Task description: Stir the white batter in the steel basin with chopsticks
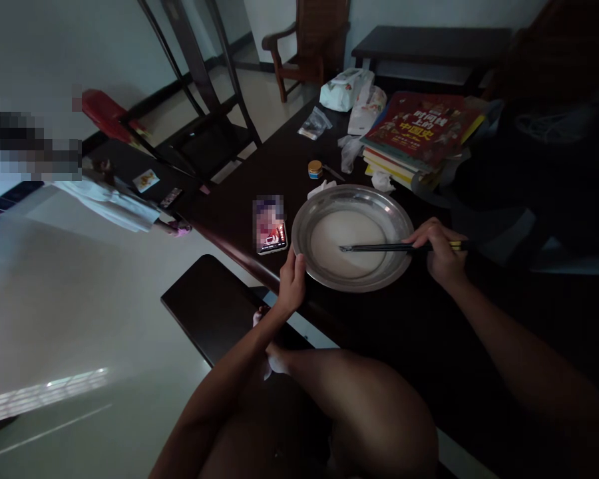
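Steel round shallow dish (329, 276) near dark wooden tabletop's (429, 326) front edge; left hand (292, 283) pinches dish rim; right hand (442, 249) closed around dark chopsticks (379, 248), tips over pale batter (349, 243).

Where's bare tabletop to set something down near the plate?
Free: the dark table strip in front of the metal plate, between left hand and right hand; also left of the phone. Crowded: behind the plate, with small jar, tissues, book stack, bags.
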The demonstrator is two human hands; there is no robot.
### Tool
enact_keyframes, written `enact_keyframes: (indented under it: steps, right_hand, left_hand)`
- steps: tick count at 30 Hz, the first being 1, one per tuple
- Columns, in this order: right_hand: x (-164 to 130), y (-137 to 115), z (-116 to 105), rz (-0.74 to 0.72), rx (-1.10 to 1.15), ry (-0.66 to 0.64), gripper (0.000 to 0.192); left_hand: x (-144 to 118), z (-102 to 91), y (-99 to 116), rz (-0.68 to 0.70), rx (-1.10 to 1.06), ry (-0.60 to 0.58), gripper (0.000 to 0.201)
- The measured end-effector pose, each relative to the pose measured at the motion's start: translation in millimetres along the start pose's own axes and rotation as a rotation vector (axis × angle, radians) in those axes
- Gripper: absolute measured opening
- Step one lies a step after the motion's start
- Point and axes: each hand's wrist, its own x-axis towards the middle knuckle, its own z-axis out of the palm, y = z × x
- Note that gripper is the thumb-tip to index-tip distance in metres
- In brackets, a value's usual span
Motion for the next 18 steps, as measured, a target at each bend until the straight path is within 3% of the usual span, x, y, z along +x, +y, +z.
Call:
enact_keyframes:
  steps: [5, 9, 14, 18]
  right_hand:
    - [-0.1, 0.3, 0.1, 0.023, -0.039, -0.059, 0.044]
    - [-0.1, 2.4, -0.3, -0.01, 0.002, 0.008, 0.047]
    - [-0.2, 2.5, -0.4, 0.01, -0.05, -0.059, 0.043]
    - [0.3, 3.0, -0.5, -0.014, -0.005, 0.014, 0.045]
  left_hand:
    - [-0.1, 1.0, -1.8, -0.01, -0.007, 0.015, 0.073]
    - [-0.2, 0.8, -1.7, -0.005, -0.008, 0.003, 0.073]
    - [0.1, 1.2, -0.8, -0.008, 0.004, 0.01, 0.074]
    - [0.2, 1.4, -2.2, -0.007, -0.003, 0.005, 0.075]
